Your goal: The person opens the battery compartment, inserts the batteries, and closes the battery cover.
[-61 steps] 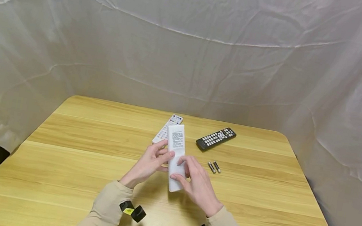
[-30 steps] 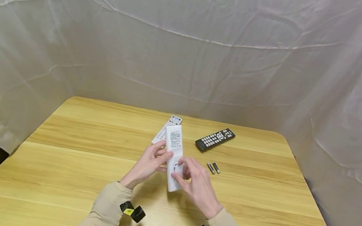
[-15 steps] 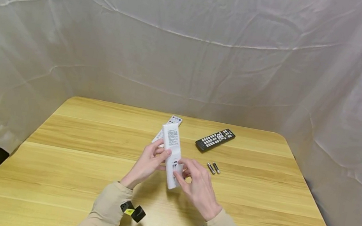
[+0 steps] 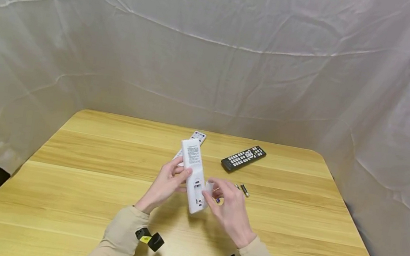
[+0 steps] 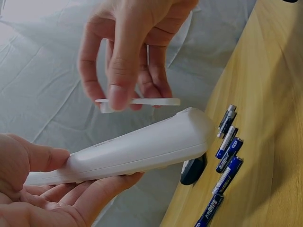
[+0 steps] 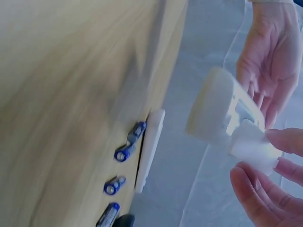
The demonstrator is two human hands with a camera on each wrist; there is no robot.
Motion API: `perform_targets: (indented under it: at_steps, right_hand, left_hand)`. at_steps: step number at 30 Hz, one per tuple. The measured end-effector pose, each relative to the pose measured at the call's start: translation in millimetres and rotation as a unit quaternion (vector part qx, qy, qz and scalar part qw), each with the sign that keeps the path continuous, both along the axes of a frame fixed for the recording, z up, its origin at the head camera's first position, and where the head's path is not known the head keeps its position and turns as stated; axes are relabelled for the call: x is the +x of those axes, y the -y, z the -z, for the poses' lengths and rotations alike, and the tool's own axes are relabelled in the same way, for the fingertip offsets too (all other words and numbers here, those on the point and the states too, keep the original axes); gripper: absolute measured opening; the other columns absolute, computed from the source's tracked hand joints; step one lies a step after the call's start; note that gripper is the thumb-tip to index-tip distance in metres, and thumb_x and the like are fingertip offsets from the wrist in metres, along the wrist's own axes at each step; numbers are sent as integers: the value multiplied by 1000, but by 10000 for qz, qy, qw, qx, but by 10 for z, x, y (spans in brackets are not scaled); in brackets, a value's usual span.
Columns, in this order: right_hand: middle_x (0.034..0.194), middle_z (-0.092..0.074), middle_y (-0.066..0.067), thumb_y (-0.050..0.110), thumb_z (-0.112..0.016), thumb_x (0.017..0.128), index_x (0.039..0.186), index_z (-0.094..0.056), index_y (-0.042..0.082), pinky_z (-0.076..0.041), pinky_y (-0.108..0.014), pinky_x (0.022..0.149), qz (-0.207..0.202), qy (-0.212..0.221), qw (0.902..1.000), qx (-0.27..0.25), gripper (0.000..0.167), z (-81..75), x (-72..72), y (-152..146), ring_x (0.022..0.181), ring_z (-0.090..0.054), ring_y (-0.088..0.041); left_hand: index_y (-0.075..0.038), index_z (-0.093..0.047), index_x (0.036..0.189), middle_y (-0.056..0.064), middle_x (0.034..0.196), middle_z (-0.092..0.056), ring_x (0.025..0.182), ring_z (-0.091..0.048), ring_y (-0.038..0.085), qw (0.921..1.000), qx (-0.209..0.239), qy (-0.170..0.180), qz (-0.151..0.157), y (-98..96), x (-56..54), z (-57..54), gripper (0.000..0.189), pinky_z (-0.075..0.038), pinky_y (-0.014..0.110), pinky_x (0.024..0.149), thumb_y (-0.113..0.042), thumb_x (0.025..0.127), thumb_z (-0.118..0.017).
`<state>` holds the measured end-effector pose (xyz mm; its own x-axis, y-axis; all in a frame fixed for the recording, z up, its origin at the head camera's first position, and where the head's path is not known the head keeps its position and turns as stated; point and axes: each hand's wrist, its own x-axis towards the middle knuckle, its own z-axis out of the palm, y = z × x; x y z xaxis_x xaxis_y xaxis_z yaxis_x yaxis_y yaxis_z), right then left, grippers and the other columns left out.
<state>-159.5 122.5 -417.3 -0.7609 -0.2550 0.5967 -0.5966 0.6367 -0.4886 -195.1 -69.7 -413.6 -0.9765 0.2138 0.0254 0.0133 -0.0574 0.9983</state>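
Observation:
A white remote control [image 4: 193,157] is tilted above the table, its printed back facing up. My left hand [image 4: 164,184] grips it along its upper half, thumb on the back and fingers beneath, as the left wrist view shows. In the lower half of the back, the battery compartment [image 4: 198,195] lies uncovered. My right hand [image 4: 231,210] pinches the white battery cover [image 5: 158,101] between thumb and fingers, just off the remote's right side. In the right wrist view the cover [image 6: 253,147] overlaps the compartment end of the remote.
Behind the held remote lies another white remote [image 4: 199,136], partly hidden. A black remote [image 4: 243,158] lies to its right. Several blue batteries [image 5: 230,158] lie on the wooden table [image 4: 77,197], partly behind my right hand in the head view. Grey cloth [image 4: 214,71] hangs around the table.
The battery cover has come off the remote and moved right with my right hand, baring the compartment. My left hand has shifted the remote slightly left and tilted it.

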Motion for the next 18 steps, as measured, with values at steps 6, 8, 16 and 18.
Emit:
perform_targets:
  at_steps: [6,8,16,18]
  right_hand:
    - [84,-72,-14,3,-82,78,106,-69,-2,-61,-24,57,256,196,9994,125,31,2,-80,-143,65,-67,-19]
    - [84,-72,-15,2,-82,79,107,-69,-3,-60,-21,56,354,340,9986,172,32,3,-108,-198,64,-67,-18]
    - [86,-74,-18,5,-80,81,110,-71,-4,-54,-14,50,885,825,9914,489,32,-29,-213,-438,62,-66,-15]
    - [85,-74,-17,7,-79,81,110,-71,-3,-55,-20,54,1045,948,9881,620,31,-43,-232,-499,63,-66,-15]
  left_hand:
    - [1,-41,149,35,128,-62,106,-70,44,9999,13,48,-92,2,-6,5,47,-65,47,82,-2,103,-48]
    - [1,-41,149,35,127,-62,106,-70,44,9999,2,38,-113,3,-7,4,47,-65,46,81,-2,103,-48]
    - [1,-40,149,35,127,-62,105,-70,43,9999,-51,28,-97,11,-9,-10,47,-66,45,79,-3,103,-49]
    - [1,-40,150,35,128,-62,105,-70,43,9999,-18,38,-94,14,-10,-10,48,-66,45,80,-2,103,-48]
